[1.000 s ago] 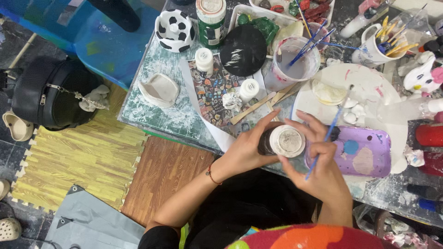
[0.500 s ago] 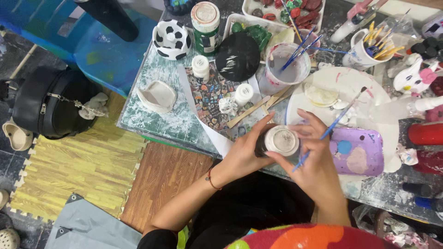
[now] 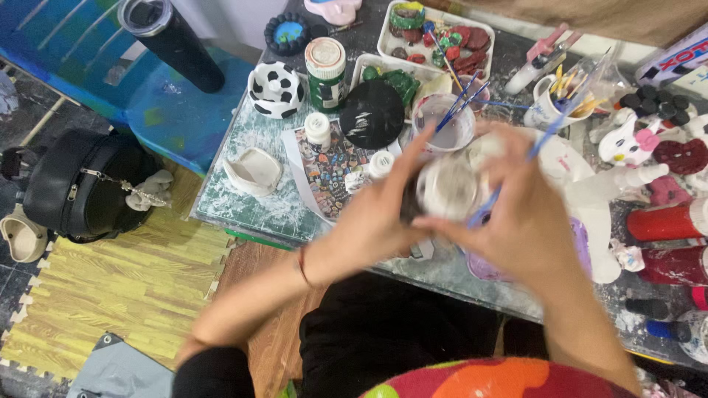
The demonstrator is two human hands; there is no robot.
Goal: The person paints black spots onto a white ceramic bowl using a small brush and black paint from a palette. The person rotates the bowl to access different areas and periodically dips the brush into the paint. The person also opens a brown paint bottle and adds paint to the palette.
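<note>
My left hand (image 3: pixel 380 214) grips the dark body of a small paint jar (image 3: pixel 446 188) raised above the table. My right hand (image 3: pixel 527 221) is on the jar's white lid and also holds a blue-handled brush (image 3: pixel 542 140) between its fingers. Both hands and the jar are blurred by motion. Under my right hand lies a purple painted piece (image 3: pixel 483 267), mostly hidden. A clear cup of water with brushes (image 3: pixel 442 118) stands just beyond the jar.
The table (image 3: pixel 254 203) holds a black round lid (image 3: pixel 371 113), a football-patterned bowl (image 3: pixel 274 90), small white paint bottles (image 3: pixel 318 130), a white dish (image 3: pixel 253 171), trays of painted pieces (image 3: pixel 442 33) and red bottles (image 3: pixel 667 221). A black bag (image 3: pixel 81 184) sits on the floor at left.
Both hands have lifted the jar up toward the camera and now look larger and blurred. The view has shifted, so the table sits lower in the frame.
</note>
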